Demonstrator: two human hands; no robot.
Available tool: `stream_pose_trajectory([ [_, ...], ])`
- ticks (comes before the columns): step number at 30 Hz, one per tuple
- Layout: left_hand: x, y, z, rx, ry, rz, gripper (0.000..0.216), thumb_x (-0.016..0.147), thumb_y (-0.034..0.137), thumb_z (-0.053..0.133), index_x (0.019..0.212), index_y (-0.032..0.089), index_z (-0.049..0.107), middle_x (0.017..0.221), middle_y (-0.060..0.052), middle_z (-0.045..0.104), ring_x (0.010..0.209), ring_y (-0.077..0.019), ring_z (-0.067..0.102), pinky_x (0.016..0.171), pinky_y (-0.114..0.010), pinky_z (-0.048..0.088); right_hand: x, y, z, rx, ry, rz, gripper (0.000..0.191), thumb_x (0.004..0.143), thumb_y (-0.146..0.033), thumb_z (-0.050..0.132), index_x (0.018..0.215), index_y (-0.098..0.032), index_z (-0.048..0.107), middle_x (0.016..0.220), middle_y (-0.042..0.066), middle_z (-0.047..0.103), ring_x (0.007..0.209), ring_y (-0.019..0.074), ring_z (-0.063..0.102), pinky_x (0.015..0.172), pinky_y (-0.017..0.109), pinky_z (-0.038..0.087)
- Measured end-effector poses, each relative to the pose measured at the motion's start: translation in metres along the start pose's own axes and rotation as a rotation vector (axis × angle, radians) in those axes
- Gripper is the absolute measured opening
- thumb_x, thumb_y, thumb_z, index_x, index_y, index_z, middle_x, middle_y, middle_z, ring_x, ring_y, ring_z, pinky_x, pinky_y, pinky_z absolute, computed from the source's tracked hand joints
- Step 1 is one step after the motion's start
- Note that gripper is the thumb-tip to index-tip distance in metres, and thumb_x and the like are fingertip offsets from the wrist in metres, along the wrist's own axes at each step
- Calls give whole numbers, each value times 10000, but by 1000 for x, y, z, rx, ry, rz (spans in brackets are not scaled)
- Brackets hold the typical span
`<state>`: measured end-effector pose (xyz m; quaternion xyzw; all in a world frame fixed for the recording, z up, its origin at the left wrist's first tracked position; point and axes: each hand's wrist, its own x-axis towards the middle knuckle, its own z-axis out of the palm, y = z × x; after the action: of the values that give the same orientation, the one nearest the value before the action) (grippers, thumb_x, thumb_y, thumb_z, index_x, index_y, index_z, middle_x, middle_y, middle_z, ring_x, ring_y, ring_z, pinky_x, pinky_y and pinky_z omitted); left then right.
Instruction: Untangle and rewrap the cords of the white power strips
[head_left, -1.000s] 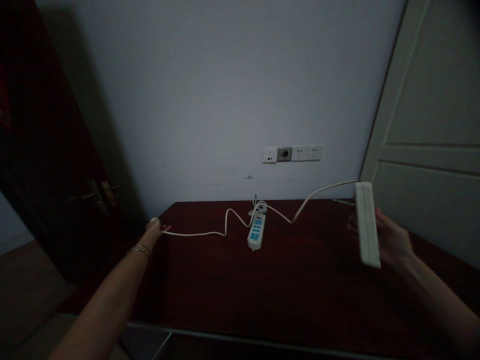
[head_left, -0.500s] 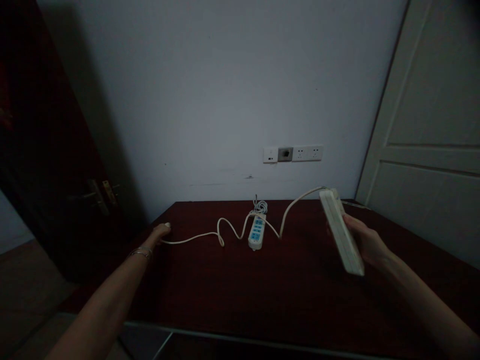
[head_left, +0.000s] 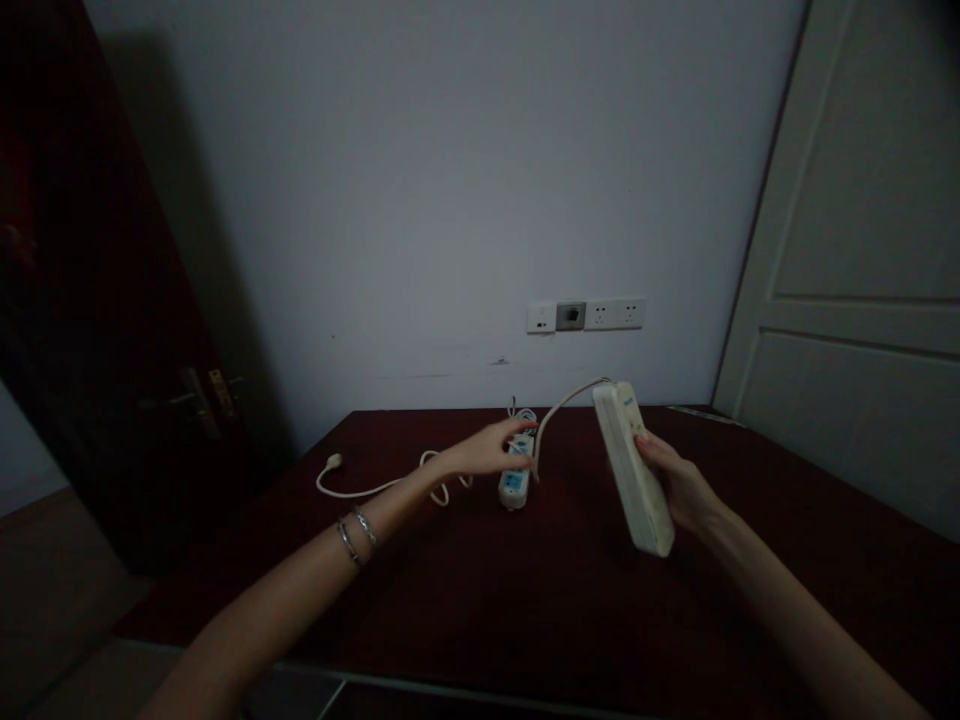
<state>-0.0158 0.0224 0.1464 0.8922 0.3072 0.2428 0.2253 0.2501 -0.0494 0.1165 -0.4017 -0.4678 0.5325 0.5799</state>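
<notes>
My right hand (head_left: pixel 679 482) grips a long white power strip (head_left: pixel 631 475), holding it tilted above the dark red table. From its top end a white cord (head_left: pixel 561 402) arcs down to the left and lies in loops on the table, ending in a plug (head_left: pixel 334 461) at the far left. My left hand (head_left: pixel 491 448) reaches over a smaller power strip (head_left: pixel 514 490) with blue sockets. Its thumb and fingers are apart on either side of the cord, without clearly closing on it. The small strip's coiled grey cord (head_left: pixel 527 417) is partly hidden behind my fingers.
The table (head_left: pixel 465 600) stands against a pale wall with a row of wall sockets (head_left: pixel 615 314). A dark door with a metal handle (head_left: pixel 199 395) is on the left. A light panelled door (head_left: pixel 855 300) stands on the right.
My left hand has let go of the plug end and moved right to the cord over the small strip. My right hand has brought the white power strip a little left.
</notes>
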Motion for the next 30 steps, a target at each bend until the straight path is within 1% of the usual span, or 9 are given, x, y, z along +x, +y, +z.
stream_pose_trajectory([
  [2,-2,10,26,-25,-43,-3,695,685,411,655,1291,165,418,1258,-127,505,1105,-247,501,934,-348,376,0,-1,3,1,18,-17,359,668,-432,631,968,-246,569,727,24,644,615,209,581,545,305,461],
  [5,-7,3,48,4,-78,-53,510,734,446,604,1151,159,544,1104,-97,598,1001,-224,556,861,-319,412,-1,-3,2,40,35,-38,378,668,-450,617,980,-243,562,759,38,653,642,227,588,566,332,464],
  [9,-13,-12,56,179,-153,36,395,716,371,649,1046,162,596,1077,-89,602,1008,-214,534,880,-301,386,-2,-6,-2,80,44,-37,361,643,-431,649,944,-241,587,745,24,654,618,211,582,545,320,467],
  [12,-15,-15,57,292,-115,95,244,781,370,576,882,154,631,960,-92,623,946,-216,536,893,-334,359,-1,-5,-6,38,43,-27,324,605,-389,689,881,-240,607,677,10,639,575,191,566,501,286,459],
  [16,-19,-22,46,70,-3,30,347,882,395,381,758,151,595,760,-53,614,737,-153,556,775,-293,410,1,-1,-21,41,101,-9,273,618,-365,687,855,-254,606,631,-10,621,533,167,557,464,254,449],
  [20,-15,-33,22,-342,311,-68,415,879,489,318,723,154,505,563,-1,540,550,-113,533,593,-238,429,0,5,-38,-37,88,50,307,608,-342,698,877,-240,593,621,2,622,502,172,564,442,262,450],
  [24,-4,-29,-2,-581,546,-107,398,827,554,382,719,176,442,424,83,395,323,-61,362,389,-186,331,-4,8,-39,-163,0,108,386,615,-358,707,954,-221,585,612,0,620,471,156,554,416,241,425],
  [27,5,-20,-12,-618,624,-101,396,809,556,415,702,176,444,389,96,350,284,-46,288,322,-166,235,-5,11,-38,-152,-57,167,403,631,-369,700,981,-211,579,622,-1,627,485,154,562,430,234,428],
  [30,11,-13,-15,-645,622,-94,409,795,564,436,699,167,462,371,98,331,278,-36,258,311,-159,189,-2,15,-39,-99,-130,238,445,593,-341,724,1000,-224,586,691,5,659,556,177,595,496,259,469],
])
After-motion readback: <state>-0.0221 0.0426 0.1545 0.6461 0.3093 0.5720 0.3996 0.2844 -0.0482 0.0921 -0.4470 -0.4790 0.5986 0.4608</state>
